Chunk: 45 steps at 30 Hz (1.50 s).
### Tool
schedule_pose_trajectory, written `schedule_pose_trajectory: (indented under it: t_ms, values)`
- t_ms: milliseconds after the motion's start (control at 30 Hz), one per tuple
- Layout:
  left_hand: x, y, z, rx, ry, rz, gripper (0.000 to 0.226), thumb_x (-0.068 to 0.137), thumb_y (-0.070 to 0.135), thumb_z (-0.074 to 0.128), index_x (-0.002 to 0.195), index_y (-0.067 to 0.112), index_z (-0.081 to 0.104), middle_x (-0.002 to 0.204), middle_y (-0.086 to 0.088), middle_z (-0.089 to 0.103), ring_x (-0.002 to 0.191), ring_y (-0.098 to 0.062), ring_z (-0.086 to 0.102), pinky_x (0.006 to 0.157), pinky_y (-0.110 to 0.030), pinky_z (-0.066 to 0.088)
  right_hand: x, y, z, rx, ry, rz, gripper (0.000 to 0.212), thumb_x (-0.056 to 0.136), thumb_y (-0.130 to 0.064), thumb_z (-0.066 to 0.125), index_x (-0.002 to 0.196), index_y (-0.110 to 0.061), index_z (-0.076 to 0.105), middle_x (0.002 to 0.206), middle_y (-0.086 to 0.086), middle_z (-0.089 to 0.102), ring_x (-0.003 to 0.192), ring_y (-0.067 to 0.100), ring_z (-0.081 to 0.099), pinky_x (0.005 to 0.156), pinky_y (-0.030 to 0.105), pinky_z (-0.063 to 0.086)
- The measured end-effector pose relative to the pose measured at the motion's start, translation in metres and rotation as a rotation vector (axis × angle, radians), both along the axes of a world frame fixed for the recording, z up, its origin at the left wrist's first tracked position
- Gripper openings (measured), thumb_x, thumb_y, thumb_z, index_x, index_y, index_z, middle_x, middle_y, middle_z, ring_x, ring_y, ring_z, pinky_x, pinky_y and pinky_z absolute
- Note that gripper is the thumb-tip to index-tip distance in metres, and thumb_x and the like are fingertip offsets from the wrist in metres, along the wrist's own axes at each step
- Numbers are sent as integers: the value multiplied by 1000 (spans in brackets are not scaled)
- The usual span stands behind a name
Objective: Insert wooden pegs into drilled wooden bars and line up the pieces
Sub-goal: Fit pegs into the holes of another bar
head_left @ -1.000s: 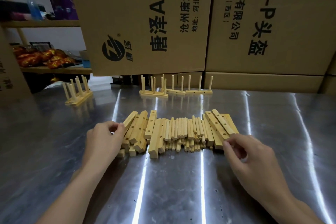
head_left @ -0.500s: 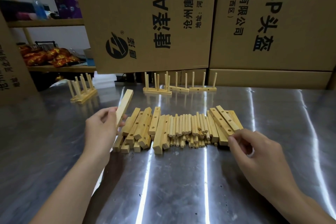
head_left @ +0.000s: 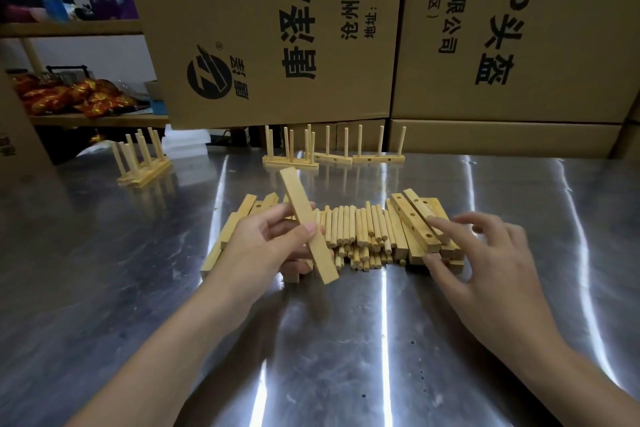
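Note:
My left hand [head_left: 273, 246] holds one wooden bar [head_left: 307, 222] between thumb and fingers, lifted above the pile and tilted with its far end up. A heap of loose pegs [head_left: 360, 236] lies in the middle of the steel table, with plain bars [head_left: 239, 222] on its left and drilled bars [head_left: 414, 222] on its right. My right hand [head_left: 485, 253] hovers with spread fingers at the right end of the pile, its fingertips touching the drilled bars there. Finished bars with upright pegs [head_left: 332, 152] stand in a row at the back, and another group [head_left: 142, 163] stands at the back left.
Large cardboard boxes [head_left: 277, 31] wall off the back of the steel table [head_left: 346, 340]. A shelf [head_left: 86, 118] with red packets and a bottle stands at the left. A white plastic item [head_left: 183, 146] lies behind the left peg group.
My left hand picked a bar off the left of the pile, raised it and carried it toward the middle. My right hand opened its fingers and shifted onto the drilled bars.

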State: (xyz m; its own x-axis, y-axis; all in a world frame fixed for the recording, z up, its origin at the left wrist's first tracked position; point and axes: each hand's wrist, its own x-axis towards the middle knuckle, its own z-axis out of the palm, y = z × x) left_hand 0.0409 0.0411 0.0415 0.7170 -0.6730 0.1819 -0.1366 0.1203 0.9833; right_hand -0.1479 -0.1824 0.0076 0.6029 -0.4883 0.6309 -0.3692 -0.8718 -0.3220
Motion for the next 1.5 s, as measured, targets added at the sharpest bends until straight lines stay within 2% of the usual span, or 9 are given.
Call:
schedule_pose_trajectory:
  t_ms: [133, 333, 400, 500, 700, 833, 1067, 1267, 1500]
  values:
    - [-7, -2, 0, 15, 8, -90, 26, 108, 22, 57, 133, 23, 66, 112, -6, 81, 96, -33, 80, 67, -24, 61, -1, 5, 4, 63, 56, -17, 38, 89, -40, 78, 126, -32, 75, 139, -1, 56, 131, 27, 40, 103, 46, 39]
    - [-9, 0, 1, -16, 9, -169, 36, 107, 20, 60, 142, 21, 56, 118, -11, 80, 102, -36, 79, 82, -37, 66, -1, 42, 19, 355, -49, 373, 38, 85, -73, 63, 109, -45, 74, 106, -26, 71, 108, -1, 64, 88, 19, 47]
    - [-11, 0, 0, -72, 63, -252, 40, 106, 17, 63, 144, 18, 50, 122, -18, 77, 111, -40, 76, 88, -44, 64, 0, 55, 18, 561, -19, 483, 45, 80, -75, 68, 114, -45, 71, 103, -23, 75, 103, 0, 69, 83, 29, 53]
    - [-14, -1, -2, -158, 143, -365, 42, 102, 11, 62, 143, 12, 50, 126, -25, 73, 121, -42, 71, 95, -47, 62, 2, 64, 17, 755, -37, 606, 25, 88, -46, 80, 111, -39, 74, 94, -9, 80, 92, 9, 75, 84, 43, 59]
    - [-9, 6, 4, -74, 30, -204, 32, 91, 26, 82, 122, 21, 78, 121, -10, 78, 114, -23, 74, 84, -30, 62, -4, 46, 22, 510, -216, 378, 25, 76, -26, 91, 92, -37, 75, 89, -18, 76, 82, 5, 72, 66, 14, 52]
    - [-6, 11, 6, 60, -163, -132, 29, 78, 24, 87, 107, 25, 84, 103, -3, 81, 85, -12, 75, 71, -19, 58, -6, 30, 24, 497, -242, 396, 32, 77, -15, 91, 95, -37, 75, 97, -16, 74, 84, 9, 72, 69, 17, 54]
    - [1, 15, 5, 214, -596, 44, 30, 76, 34, 93, 103, 42, 82, 98, 17, 79, 83, -8, 74, 72, -19, 57, -7, 18, 23, 379, -225, 390, 39, 77, -11, 89, 99, -40, 75, 100, -14, 72, 87, 14, 67, 70, 10, 47]
    - [3, 23, 1, 477, -871, 69, 25, 76, 56, 86, 99, 50, 80, 106, 38, 64, 102, -3, 59, 75, -16, 45, -13, 15, 20, 324, 34, 362, 29, 79, -24, 90, 96, -43, 75, 94, -32, 66, 79, -1, 63, 70, 6, 42]
    - [2, 21, -7, 648, -987, -64, 28, 83, 61, 79, 109, 52, 76, 102, 34, 64, 107, 4, 46, 84, -27, 47, -12, 9, 12, 301, 314, 334, 17, 89, -37, 80, 97, -47, 69, 102, -38, 60, 89, -1, 58, 70, 11, 44]
